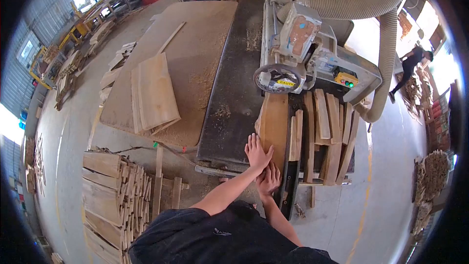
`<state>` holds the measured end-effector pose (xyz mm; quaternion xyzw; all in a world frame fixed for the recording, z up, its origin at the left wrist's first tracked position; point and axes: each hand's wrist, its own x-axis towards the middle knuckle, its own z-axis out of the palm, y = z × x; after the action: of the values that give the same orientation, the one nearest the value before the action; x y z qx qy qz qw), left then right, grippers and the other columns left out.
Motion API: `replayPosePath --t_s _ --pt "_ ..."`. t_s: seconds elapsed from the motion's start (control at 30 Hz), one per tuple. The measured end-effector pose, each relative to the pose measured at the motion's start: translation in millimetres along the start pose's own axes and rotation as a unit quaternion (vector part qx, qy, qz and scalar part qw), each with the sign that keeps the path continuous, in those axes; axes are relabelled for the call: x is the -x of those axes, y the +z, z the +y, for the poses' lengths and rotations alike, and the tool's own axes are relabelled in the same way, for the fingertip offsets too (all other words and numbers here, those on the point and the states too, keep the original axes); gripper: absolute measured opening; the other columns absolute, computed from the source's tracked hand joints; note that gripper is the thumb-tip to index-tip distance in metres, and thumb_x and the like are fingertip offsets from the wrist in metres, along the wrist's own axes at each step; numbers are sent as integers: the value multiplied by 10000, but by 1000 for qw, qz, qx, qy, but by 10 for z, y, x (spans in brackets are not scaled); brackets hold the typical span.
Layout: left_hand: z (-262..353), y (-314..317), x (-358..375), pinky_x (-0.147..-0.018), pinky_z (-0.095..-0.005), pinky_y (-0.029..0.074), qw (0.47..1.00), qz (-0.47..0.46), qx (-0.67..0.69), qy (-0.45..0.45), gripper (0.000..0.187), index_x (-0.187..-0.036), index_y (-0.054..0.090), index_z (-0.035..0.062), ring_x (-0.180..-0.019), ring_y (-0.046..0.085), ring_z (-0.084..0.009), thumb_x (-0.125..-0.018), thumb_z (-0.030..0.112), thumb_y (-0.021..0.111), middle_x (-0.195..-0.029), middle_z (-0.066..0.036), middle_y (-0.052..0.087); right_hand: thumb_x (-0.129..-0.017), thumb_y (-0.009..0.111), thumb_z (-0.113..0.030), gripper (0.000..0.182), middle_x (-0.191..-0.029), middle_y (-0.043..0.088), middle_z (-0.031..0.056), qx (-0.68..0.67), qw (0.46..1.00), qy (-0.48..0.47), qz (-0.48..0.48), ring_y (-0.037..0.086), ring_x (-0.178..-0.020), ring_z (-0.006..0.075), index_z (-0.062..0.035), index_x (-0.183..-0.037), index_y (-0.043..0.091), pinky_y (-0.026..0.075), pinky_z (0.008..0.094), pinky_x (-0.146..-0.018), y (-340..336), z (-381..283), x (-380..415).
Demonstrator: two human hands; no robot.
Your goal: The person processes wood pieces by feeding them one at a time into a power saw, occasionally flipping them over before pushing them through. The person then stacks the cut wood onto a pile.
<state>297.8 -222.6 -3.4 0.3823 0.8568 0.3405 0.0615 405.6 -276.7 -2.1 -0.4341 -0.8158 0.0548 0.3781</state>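
A person wears a plain black top (234,244) of dark, matte cloth, loosely creased across the front. It has 2 short sleeves in the same black, the left sleeve (168,227) ending near the elbow. On the front sits 1 small pale mark (222,232), thin and slanting, too small to read. Below the sleeves, 2 forearms (228,191) are uncovered, and both the left hand (258,154) and right hand (268,182) are bare.

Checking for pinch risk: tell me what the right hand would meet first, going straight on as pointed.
Probably the left hand, on its thumb side, just ahead of the right hand; whether they touch is unclear.
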Motion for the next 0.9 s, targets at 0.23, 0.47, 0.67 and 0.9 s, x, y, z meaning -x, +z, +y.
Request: replayPosePath --t_s 0.23,0.47,0.67,0.9 --pt "26 -45 -2 -1195 -494 174 1000 -18 -14 -5 849 -1486 346 -21 -1495 219 -324 -896 520 631 -1570 -193 318 -999 497 -355 407 -1268 646 143 -6 1000 -3 11 610 -1123 395 -49 -1222 645 491 484 -957 57 29 19" --pt "23 -25 1 -1162 -520 223 1000 20 -7 13 824 -1447 400 -39 -1467 282 -345 -878 503 647 -1542 -207 364 -989 517 -321 388 -1254 654 146 -1 1000 8 5 611 -1137 390 -24 -1194 657 497 487 -959 27 10 13" --pt "-2 8 16 -1159 -519 222 1000 16 -11 21 826 -1445 400 -42 -1465 281 -358 -876 501 649 -1539 -210 368 -976 528 -289 354 -1253 657 140 4 1000 2 6 617 -1118 387 -29 -1174 664 493 490 -947 -28 -11 -26" --pt "1 6 22 -1169 -510 200 1000 0 -18 21 848 -1468 367 -46 -1476 250 -360 -900 527 629 -1548 -210 352 -937 584 -252 316 -1257 651 141 1 1000 27 -11 608 -1127 376 -31 -1148 664 481 490 -950 -45 -26 -15"
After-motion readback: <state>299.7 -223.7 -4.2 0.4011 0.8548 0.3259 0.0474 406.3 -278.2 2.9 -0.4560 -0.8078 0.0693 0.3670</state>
